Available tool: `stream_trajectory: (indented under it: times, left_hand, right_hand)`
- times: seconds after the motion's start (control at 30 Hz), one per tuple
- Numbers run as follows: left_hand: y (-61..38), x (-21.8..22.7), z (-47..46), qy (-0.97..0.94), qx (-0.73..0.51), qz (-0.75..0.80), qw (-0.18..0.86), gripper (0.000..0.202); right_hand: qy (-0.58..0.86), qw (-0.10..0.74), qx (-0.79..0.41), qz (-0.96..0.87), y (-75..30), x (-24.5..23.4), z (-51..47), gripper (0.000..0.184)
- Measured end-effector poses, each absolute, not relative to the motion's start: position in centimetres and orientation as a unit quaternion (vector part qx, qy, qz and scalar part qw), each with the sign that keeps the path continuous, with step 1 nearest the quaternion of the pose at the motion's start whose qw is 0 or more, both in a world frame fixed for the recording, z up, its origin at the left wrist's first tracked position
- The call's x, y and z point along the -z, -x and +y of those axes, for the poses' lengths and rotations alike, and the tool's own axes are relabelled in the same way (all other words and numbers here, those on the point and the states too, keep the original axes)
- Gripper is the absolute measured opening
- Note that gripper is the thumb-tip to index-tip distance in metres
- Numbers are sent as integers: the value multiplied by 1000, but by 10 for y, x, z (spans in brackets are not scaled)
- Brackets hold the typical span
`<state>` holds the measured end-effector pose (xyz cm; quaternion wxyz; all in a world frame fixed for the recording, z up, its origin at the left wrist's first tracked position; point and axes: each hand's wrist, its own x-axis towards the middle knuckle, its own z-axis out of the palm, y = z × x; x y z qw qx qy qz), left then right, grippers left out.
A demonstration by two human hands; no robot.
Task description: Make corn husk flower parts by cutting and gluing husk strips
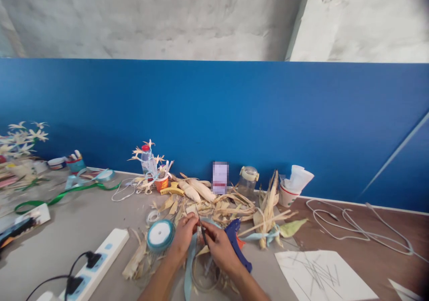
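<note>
My left hand (183, 233) is closed in a pinch on a small pale piece of corn husk (192, 209), partly hidden by the fingers. Close beside it, my right hand (219, 247) grips dark-handled scissors (203, 233), their blades pointing away from me near the husk piece. A blue glue gun (238, 243) lies just right of my right hand. To the left of my left hand is a roll of light-blue ribbon (161, 235). Dry corn husks (231, 207) are heaped beyond both hands, and a light-blue ribbon strip (189, 269) runs below them.
A white power strip (100, 258) with black plugs lies at the front left. White paper (321, 274) bearing thin wires is at the right, below a loose white cable (355, 229). Husk flowers in a bottle (147, 162), a jar (248, 180) and a paper cup (287, 196) stand along the blue partition (214, 109).
</note>
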<state>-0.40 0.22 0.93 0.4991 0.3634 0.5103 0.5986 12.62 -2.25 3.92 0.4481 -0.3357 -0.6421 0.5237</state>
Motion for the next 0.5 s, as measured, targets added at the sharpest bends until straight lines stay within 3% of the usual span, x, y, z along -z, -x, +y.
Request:
stream_trajectory:
  times: [0.5]
  left_hand:
    - [4,-6,3,-342,-609,482,530,25]
  right_hand:
    - [346,456,-508,-644,-124,-33,-23,34]
